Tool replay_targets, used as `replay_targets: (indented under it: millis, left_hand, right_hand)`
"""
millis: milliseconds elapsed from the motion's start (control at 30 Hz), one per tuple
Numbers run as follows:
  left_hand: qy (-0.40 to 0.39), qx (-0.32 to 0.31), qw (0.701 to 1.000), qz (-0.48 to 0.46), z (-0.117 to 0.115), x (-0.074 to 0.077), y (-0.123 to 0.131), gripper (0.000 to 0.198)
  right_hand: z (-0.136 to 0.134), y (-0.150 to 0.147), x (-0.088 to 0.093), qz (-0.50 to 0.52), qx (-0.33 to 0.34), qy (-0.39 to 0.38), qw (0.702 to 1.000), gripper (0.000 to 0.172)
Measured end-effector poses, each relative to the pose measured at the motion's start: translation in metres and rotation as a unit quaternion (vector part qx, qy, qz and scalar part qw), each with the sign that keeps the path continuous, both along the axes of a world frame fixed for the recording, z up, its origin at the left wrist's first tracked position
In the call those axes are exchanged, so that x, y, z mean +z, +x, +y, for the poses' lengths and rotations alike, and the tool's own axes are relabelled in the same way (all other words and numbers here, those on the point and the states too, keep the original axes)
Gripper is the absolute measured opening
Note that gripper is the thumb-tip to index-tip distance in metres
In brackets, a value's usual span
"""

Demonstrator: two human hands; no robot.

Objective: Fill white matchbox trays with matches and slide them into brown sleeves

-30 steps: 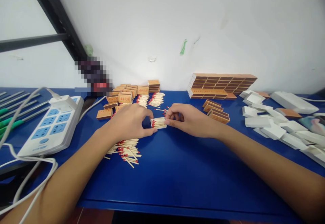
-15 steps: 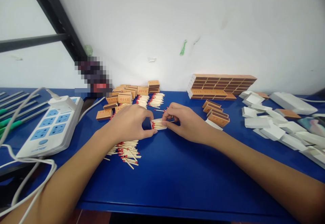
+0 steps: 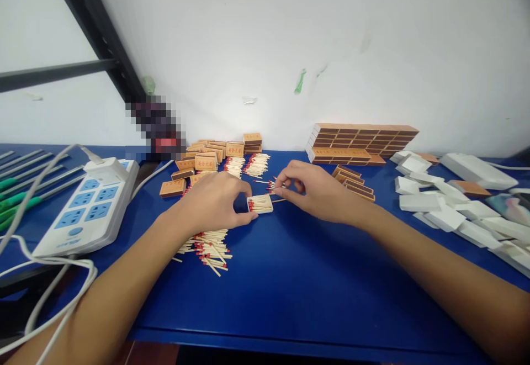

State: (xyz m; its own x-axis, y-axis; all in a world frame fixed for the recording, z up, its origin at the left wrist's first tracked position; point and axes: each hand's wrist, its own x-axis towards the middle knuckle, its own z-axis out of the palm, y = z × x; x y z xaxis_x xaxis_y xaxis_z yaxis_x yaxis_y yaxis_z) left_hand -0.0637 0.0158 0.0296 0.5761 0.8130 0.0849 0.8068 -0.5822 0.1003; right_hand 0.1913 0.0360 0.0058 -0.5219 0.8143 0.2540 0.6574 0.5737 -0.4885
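Observation:
A small white matchbox tray (image 3: 268,205) with red-headed matchsticks (image 3: 257,204) lies on the blue table. My left hand (image 3: 221,202) is closed around its left end, thumb at the near side and forefinger at the far side. Just right of the tray, my right hand (image 3: 308,191) has thumb and forefinger pinched together at a few loose matches (image 3: 270,185). A pale matchstick (image 3: 279,200) sticks out below those fingertips; its far end is hidden. Matches (image 3: 211,246) lie heaped beneath and in front of my left hand, and two bundles (image 3: 256,164) lie behind it.
Orange matchboxes (image 3: 206,162) stand behind my left hand, with a stacked block of them (image 3: 364,144) by the wall. More boxes (image 3: 351,183) lean beyond my right wrist. White trays (image 3: 451,210) pile up at right. A power strip (image 3: 89,210) and cables occupy the left.
My right hand has drawn back from the tray, to the right and slightly away from me, uncovering the tray's right end. My left hand keeps its hold on the tray.

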Motion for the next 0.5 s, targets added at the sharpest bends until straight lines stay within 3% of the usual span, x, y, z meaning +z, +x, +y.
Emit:
replay_targets:
  millis: [233,500]
  left_hand:
    - [0.002,-0.001,1.000,0.006,0.000,0.001,0.000,0.033]
    - [-0.003,-0.006,1.000,0.001,0.000,0.001,0.000,0.031]
  right_hand:
    - [0.012,0.013,-0.004,-0.089,0.012,-0.074,0.993,0.017]
    - [0.010,0.002,-0.017,-0.026,0.019,-0.030,0.999,0.007]
